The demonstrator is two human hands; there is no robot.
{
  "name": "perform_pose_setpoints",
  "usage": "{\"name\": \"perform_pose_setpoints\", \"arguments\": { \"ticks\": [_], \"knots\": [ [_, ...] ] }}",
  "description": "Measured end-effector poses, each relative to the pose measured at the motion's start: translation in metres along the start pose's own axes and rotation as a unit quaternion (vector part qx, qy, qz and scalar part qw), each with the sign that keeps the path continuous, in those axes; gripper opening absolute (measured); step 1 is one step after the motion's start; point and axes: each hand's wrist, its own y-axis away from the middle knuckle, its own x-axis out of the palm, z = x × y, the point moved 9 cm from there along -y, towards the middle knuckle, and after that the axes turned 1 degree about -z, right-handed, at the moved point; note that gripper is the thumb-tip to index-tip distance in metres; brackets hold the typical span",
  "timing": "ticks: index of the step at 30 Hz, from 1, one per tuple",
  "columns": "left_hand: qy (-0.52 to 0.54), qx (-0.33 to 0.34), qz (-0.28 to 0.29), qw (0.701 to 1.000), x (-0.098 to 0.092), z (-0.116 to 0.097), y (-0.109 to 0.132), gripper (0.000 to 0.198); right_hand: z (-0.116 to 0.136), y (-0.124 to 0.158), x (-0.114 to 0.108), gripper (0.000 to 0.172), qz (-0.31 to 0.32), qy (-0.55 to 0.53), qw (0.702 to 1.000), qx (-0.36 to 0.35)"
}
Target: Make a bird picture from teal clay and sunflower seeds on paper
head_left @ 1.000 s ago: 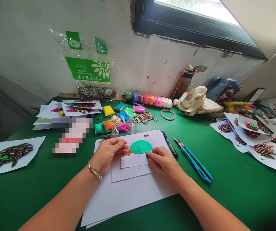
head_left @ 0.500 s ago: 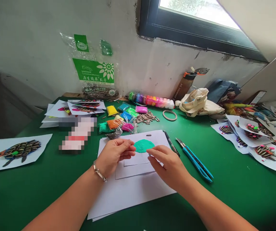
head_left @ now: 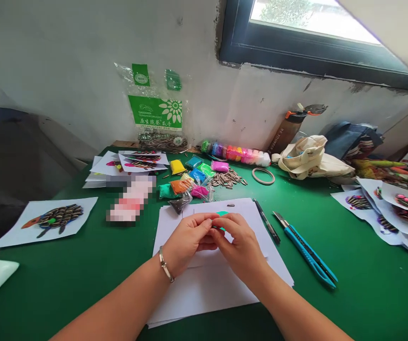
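My left hand (head_left: 189,237) and my right hand (head_left: 237,244) meet fingertip to fingertip over a stack of white paper sheets (head_left: 218,284) on the green table. Both hands have their fingers pinched together above a flat teal clay disc (head_left: 222,214), of which only a sliver shows past the fingers. What the pinches hold is hidden. A bracelet circles my left wrist. One sunflower seed (head_left: 231,205) lies on the paper just beyond the hands.
Small bags of coloured clay (head_left: 189,182) and a heap of sunflower seeds (head_left: 228,178) lie behind the paper. A black pen (head_left: 267,227) and a blue utility knife (head_left: 306,251) rest to the right. Finished seed pictures (head_left: 52,219) (head_left: 388,203) lie left and right.
My right hand has moved left over the teal disc to meet my left hand, so the disc is now almost covered. The camera has swung to the left.
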Motion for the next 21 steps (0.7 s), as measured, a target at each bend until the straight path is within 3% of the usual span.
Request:
{"name": "perform_pose_setpoints", "arguments": {
  "ticks": [6,8,11,14,18,21],
  "knots": [
    [-0.032,-0.01,0.01,0.999,0.003,-0.002,0.002,0.042,-0.006,-0.001,-0.007,0.011,-0.003,-0.036,0.999,-0.008],
    [-0.058,0.003,-0.012,0.998,-0.003,-0.007,0.001,0.044,-0.011,0.001,-0.017,0.01,-0.006,-0.028,1.0,-0.001],
    [-0.13,0.079,-0.077,0.985,-0.018,-0.023,-0.002,0.041,-0.023,0.008,-0.034,0.012,-0.012,0.005,1.0,0.012],
    [-0.224,0.157,-0.114,0.955,-0.026,-0.036,-0.003,0.03,-0.033,0.016,-0.036,0.012,-0.003,0.039,0.999,0.009],
    [-0.37,0.252,-0.142,0.883,-0.022,-0.048,0.002,0.02,-0.033,0.021,-0.02,0.013,0.014,0.1,0.994,-0.039],
    [-0.43,0.301,-0.142,0.839,-0.017,-0.051,0.006,0.023,-0.029,0.019,-0.008,0.014,0.022,0.134,0.988,-0.07]
  ]
}}
